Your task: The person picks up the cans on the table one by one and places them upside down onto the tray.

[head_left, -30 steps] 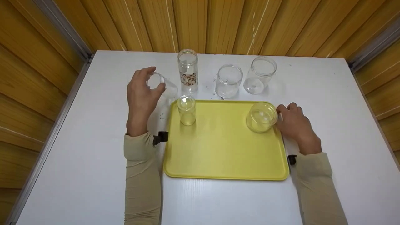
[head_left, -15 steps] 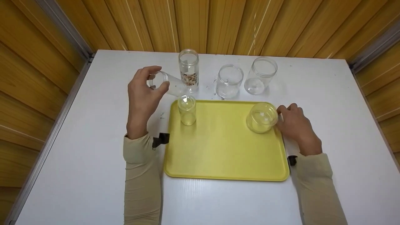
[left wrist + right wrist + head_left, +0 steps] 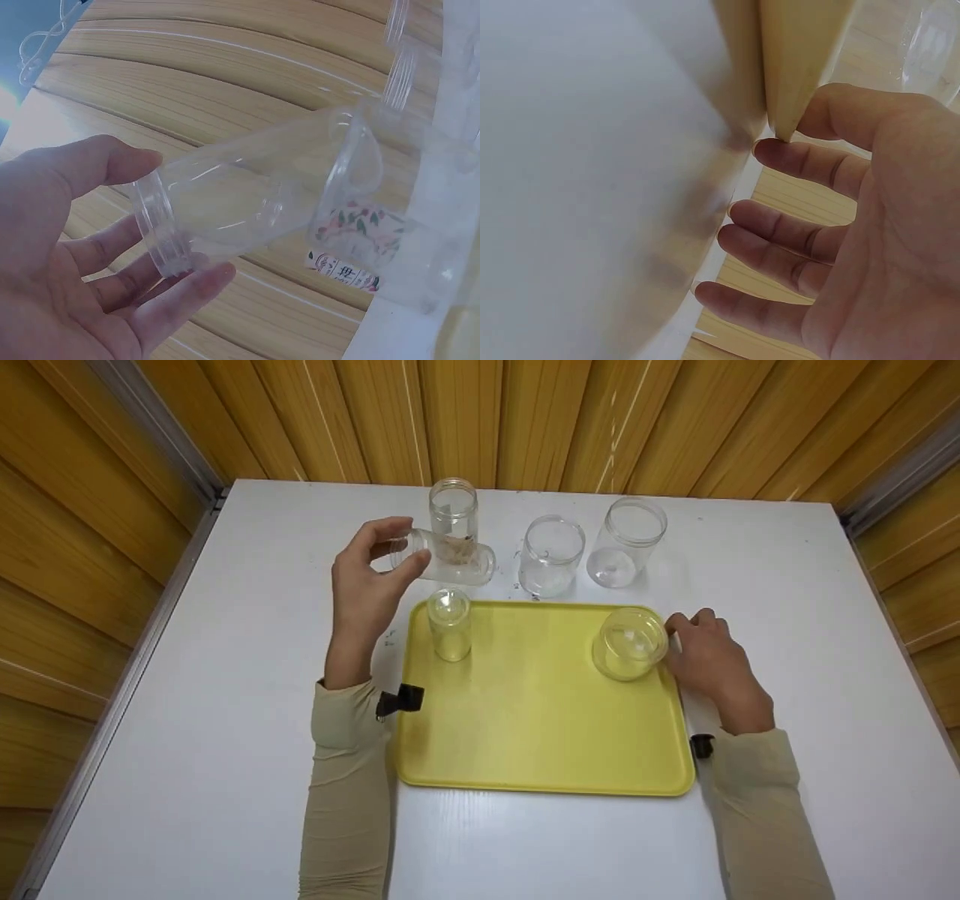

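Six jars [image 3: 551, 561]; left hand [image 3: 367, 585] grips one, tray [image 3: 540, 720] bears two.

Orange-brown, wood-patterned plank panelling [image 3: 495, 427] rises beyond the far, left and right edges of the white, flat-topped table [image 3: 195, 720]; grey metal strips [image 3: 155, 431] stand beside its two far corners, and a pale sheen [image 3: 461, 806] lies toward the near edge.

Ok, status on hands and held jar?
Left hand gripping clear jar sideways by its mouth. Right hand at edge of yellow tray. Labelled jar behind held jar; contact unclear.
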`<state>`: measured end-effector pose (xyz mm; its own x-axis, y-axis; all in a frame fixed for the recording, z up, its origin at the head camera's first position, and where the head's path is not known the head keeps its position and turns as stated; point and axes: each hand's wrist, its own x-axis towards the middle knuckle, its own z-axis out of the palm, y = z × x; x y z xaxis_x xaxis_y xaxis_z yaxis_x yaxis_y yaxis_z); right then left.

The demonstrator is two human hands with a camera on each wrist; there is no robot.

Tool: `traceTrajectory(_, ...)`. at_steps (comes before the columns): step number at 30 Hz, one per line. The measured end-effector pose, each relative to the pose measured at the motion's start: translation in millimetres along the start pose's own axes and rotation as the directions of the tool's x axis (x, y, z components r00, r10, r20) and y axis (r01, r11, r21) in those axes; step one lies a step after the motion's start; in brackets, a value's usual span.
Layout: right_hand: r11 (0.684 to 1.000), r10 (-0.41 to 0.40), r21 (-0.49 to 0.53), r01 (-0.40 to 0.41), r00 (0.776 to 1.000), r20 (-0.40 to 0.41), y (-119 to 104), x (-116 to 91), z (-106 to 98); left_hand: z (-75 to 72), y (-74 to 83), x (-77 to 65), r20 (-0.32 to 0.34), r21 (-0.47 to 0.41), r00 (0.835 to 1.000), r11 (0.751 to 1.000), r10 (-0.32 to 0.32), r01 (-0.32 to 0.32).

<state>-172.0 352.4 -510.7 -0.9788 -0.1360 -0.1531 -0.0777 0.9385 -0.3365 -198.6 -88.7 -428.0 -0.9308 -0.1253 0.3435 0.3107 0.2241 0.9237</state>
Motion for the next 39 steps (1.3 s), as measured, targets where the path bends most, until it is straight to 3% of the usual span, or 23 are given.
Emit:
traceTrajectory(12, 1.0, 0.021, 0.012, -0.021, 1.0, 0.018, 0.3, 0.6, -1.0, 17.7, 3.0, -3.6, 0.028, -0.253, 0.997, 0.965, -0.066, 0.071)
traceTrajectory(24, 0.998, 0.027, 0.046, -0.029, 0.999, 0.037, 2.9, 1.9, -5.2, 28.8, 7.2, -8.9, 0.078, -0.479, 0.977, 0.852, -0.196, 0.209)
traceTrajectory(28, 0.995, 0.041, 0.091, -0.044, 0.999, 0.027, 5.3, 1.5, -7.2, 30.7, 7.7, -10.5, 0.126, -0.496, 0.97, 0.833, -0.209, 0.244)
traceTrajectory(31, 0.987, 0.057, 0.154, -0.052, 0.998, -0.028, 6.0, 1.2, -10.2, 30.6, 5.6, -10.5, 0.142, -0.502, 0.966, 0.825, -0.217, 0.259)
traceTrajectory(34, 0.976, 0.059, 0.216, -0.025, 0.986, -0.156, 1.0, 0.4, -13.2, 29.8, 3.5, -10.4, 0.142, -0.507, 0.964, 0.82, -0.225, 0.267)
traceTrajectory(36, 0.968, 0.055, 0.251, 0.014, 0.962, -0.266, -6.4, -1.1, -15.4, 29.7, 3.2, -10.4, 0.145, -0.505, 0.963, 0.821, -0.225, 0.268)
traceTrajectory(39, 0.957, 0.027, 0.272, 0.099, 0.905, -0.424, -20.8, -3.3, -20.5, 30.2, 4.1, -10.9, 0.158, -0.499, 0.962, 0.823, -0.222, 0.272)
